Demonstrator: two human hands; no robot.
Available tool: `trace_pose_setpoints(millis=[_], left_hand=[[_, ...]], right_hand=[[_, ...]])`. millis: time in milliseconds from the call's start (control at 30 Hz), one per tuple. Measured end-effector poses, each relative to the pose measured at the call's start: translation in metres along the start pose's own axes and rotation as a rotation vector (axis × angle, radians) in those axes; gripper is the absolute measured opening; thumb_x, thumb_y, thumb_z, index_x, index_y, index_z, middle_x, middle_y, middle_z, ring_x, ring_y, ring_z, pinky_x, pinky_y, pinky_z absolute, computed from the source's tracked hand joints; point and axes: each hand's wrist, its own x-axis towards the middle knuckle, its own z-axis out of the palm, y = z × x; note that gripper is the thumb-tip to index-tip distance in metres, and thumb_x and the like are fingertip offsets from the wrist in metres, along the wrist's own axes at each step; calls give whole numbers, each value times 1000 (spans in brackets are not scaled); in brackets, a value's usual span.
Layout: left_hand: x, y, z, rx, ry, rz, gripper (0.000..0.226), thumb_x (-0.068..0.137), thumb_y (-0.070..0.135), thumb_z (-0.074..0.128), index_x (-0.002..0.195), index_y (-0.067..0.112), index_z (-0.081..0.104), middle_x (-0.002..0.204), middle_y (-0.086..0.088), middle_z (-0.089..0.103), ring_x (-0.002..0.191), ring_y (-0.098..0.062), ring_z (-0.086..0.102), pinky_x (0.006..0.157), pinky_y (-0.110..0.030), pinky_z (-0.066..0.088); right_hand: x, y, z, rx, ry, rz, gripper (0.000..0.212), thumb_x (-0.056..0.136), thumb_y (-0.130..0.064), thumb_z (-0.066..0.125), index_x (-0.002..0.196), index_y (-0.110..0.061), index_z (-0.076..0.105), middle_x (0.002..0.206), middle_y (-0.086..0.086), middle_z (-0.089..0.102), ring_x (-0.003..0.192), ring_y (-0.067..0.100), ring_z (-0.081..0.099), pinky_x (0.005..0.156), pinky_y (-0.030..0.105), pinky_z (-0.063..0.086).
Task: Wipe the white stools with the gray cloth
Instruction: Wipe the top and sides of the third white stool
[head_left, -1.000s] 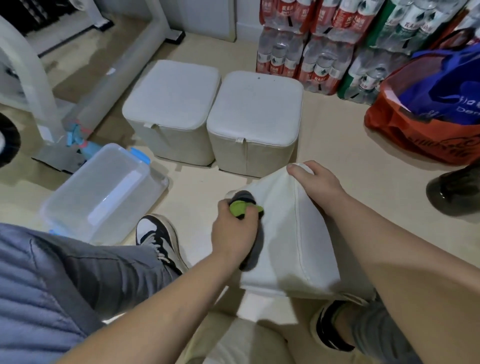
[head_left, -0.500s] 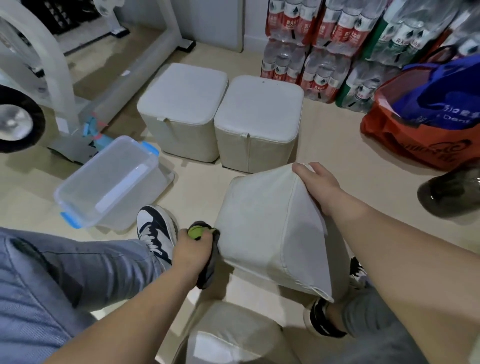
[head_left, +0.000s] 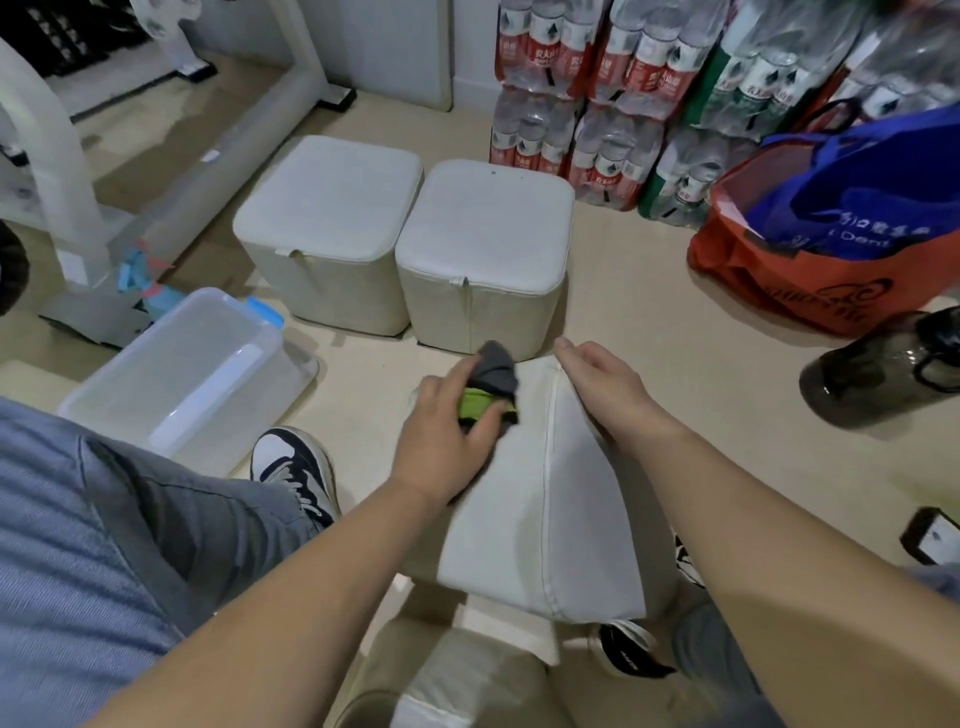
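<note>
the fingers (head_left: 460, 373) of the left hand (head_left: 441, 441) are curled round a bunched gray cloth (head_left: 496, 371) with a bright green patch, thumb on the near side, and press it against the upper left face of the tilted white stool (head_left: 545, 499). the cloth sits near the far top corner of that stool, touching its fabric. the right hand (head_left: 602, 387) holds the same stool at its far upper edge, just right of the cloth. its fingers lie close together and bend over the edge by the seam, with the tips hidden behind it. the stool leans between the person's legs, one seamed corner edge facing up.

farther away stand two more stools side by side and touching: the left white stool (head_left: 332, 218) and the right white stool (head_left: 488, 228), both upright on the beige floor (head_left: 649, 374). the cloth's far tip overlaps the right one's base in the view.

to the left a clear plastic box (head_left: 192, 374) with blue latches lies on the floor, near a black and white sneaker (head_left: 296, 467) and a jeans-clad leg (head_left: 104, 519). at the far right are stacked packs of bottled water (head_left: 597, 104), an orange bag (head_left: 810, 270) with a blue bag (head_left: 883, 176) inside it, and a dark translucent jug (head_left: 878, 369) on its side.
</note>
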Motion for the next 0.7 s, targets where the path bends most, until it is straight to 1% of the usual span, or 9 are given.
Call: trace_pose_setpoints(millis=[67,133,233,333,400,467,567,633,700], left_hand=[[10,-26,-10,73,37,-274,57,98,44,63,150,32,43,123,-15,55,108,-37,62,93,-42,51],[17,-36,-18,68,94,-436,50,97,44,63,141,26,49,119,-18,60,107,-44,64,87,-40,50],[27,9,-21,-138,231,-268,45,89,51,70,131,37,58,115,0,69,109,-25,65,91,-36,51],[32,70,-14,-95,19,-61,66,74,65,81,131,51,52,120,11,61,108,-11,63,94,-31,52],[31,79,-6,67,-119,-95,94,66,65,86,145,44,38,127,1,50,108,-19,60,88,-32,50],[30,68,-5,11,-122,-156,99,66,58,88,147,38,34,130,0,52,112,-21,61,86,-32,49],[28,53,-15,-140,-112,-238,97,64,53,89,143,37,36,125,4,61,111,-20,64,93,-40,56],[28,43,-23,-205,-110,-290,96,63,51,91,141,40,36,119,8,64,107,-17,66,96,-45,58],[25,35,-30,-270,-107,-309,95,63,50,93,140,42,38,117,9,66,105,-15,68,96,-47,59]], right_hand=[[-2,0,-4,2,10,19,40,85,-79,51,78,-44,68,96,-10,67,131,34,55,113,46,44],[-3,1,-7,6,-5,28,43,83,-83,47,84,-46,70,107,-8,68,135,34,53,117,52,42],[4,0,-4,-6,-35,77,77,81,-91,21,114,-46,74,138,-2,67,143,34,47,122,55,34],[10,-3,-2,124,-101,147,94,79,-95,9,115,-42,78,125,2,76,129,30,63,116,52,44],[2,-11,-6,193,-159,170,85,96,-84,12,119,-36,79,115,2,80,113,24,72,106,44,53],[-1,-14,-13,210,-123,139,72,108,-67,18,121,-27,77,113,0,78,108,20,72,100,39,53],[8,2,-26,112,232,152,46,106,-53,39,117,-21,71,115,7,70,115,34,62,99,43,49],[5,20,-32,-66,327,311,57,98,-55,48,144,-22,58,141,14,58,132,42,51,106,48,45],[-5,34,-28,95,269,536,79,86,-65,61,147,-15,54,138,13,61,122,39,60,93,45,53]])
